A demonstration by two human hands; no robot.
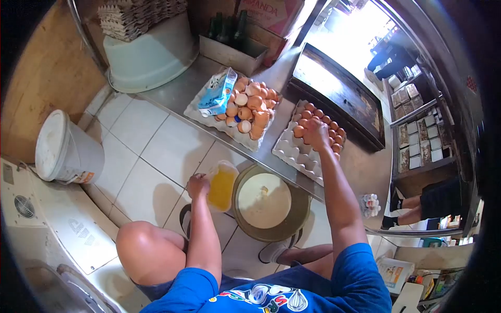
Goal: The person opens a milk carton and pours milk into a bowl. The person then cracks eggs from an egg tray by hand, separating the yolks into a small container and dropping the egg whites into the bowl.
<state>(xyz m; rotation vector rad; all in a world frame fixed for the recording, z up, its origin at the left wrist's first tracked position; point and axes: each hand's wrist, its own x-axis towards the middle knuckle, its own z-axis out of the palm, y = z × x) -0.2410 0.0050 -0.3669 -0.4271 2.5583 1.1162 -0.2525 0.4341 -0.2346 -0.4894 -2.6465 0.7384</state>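
My left hand (198, 186) is closed on the edge of a translucent plastic container (228, 165) with yellow liquid, seemingly beaten egg, in it. Just right of it stands a big round basin (271, 236) with a pale cream mass (263, 203) inside. On the metal counter, my right hand (317, 134) reaches over a cardboard egg tray (292, 151), its fingers curled at a brown egg (310, 124); the fingertips are partly hidden. Several brown eggs (334, 133) fill the tray's far side, while the near cups hold none. Broken eggshells (253, 104) pile on another tray, beside a blue-and-white carton (219, 93).
A lidded white bucket (68, 146) stands on the tiled floor at left. An upturned tub (151, 57) carries stacked egg trays (138, 18). Green bottles (229, 28) sit in a metal box (229, 55). A dark baking tray (339, 94) lies behind the eggs; another person's legs show at right.
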